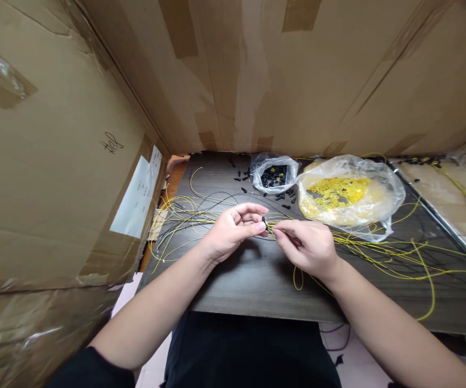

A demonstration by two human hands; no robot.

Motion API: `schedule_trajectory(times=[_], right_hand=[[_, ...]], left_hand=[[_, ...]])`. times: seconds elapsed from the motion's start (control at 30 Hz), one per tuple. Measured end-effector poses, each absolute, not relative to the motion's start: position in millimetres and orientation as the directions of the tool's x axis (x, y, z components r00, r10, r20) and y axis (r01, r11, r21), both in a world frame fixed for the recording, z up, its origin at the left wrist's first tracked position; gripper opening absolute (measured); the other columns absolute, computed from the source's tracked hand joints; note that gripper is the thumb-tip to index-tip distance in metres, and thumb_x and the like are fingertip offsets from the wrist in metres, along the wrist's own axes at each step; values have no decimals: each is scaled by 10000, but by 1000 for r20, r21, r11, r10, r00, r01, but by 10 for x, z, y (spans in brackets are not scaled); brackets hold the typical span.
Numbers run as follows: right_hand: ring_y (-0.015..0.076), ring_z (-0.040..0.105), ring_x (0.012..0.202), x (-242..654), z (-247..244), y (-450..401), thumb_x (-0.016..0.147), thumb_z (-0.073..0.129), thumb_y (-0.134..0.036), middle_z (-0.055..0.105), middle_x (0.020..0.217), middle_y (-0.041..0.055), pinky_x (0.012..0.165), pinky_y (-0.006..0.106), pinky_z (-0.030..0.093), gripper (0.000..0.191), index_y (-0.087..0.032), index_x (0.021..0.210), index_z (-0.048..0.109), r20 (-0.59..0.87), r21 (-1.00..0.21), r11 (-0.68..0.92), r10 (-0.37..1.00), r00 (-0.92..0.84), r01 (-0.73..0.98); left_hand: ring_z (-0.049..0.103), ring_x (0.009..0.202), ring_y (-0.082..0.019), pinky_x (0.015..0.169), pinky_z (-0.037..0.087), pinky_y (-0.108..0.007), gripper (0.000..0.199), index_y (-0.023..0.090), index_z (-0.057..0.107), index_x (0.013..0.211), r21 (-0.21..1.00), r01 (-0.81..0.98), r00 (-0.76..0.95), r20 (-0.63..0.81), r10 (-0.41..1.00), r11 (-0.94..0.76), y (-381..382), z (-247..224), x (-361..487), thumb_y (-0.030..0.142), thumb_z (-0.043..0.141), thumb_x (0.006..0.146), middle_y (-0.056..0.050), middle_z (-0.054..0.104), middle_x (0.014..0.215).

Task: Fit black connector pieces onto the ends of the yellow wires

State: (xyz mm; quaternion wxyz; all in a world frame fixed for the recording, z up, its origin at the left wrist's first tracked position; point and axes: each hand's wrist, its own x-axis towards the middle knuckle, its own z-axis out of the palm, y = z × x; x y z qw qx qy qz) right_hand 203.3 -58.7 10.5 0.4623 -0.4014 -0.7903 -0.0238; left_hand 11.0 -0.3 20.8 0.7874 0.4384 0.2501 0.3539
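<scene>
Between the thumb and fingers of my left hand (239, 226) is a small black connector (264, 221), held roughly upright. My right hand (308, 245) is closed just to its right, pinching a thin yellow wire (271, 229) close to the connector. Whether the wire's end is inside the connector I cannot tell. Beneath and on both sides of my hands runs a loose bundle of yellow and black wires (362, 245) across the dark table.
Behind my hands stand an open clear bag of black connectors (272, 175) and a larger bag of small yellow parts (342, 191). Several loose black connectors (285, 206) lie around the first bag. Cardboard walls (233, 81) enclose the dark wood-grain table (233, 291) at the back and left.
</scene>
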Motion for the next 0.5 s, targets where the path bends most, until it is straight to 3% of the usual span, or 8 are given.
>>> schedule_trajectory(times=[0.13, 0.5], right_hand=[[88, 577, 506, 2042, 112, -587, 905, 612, -139, 670, 651, -19, 537, 211, 463, 52, -180, 928, 635, 764, -297, 681, 590, -261, 669], [90, 609, 510, 2047, 112, -594, 903, 636, -165, 718, 702, -7, 537, 211, 487, 106, -183, 1005, 658, 763, -304, 684, 591, -261, 663]], left_hand=[[663, 733, -103, 789, 563, -266, 494, 149, 652, 1154, 868, -331, 626, -90, 774, 369, -14, 214, 117, 186, 855, 705, 0, 665, 799], [671, 710, -111, 780, 573, -284, 440, 140, 639, 1069, 842, -360, 630, -99, 770, 402, -39, 226, 147, 189, 863, 693, 0, 677, 787]])
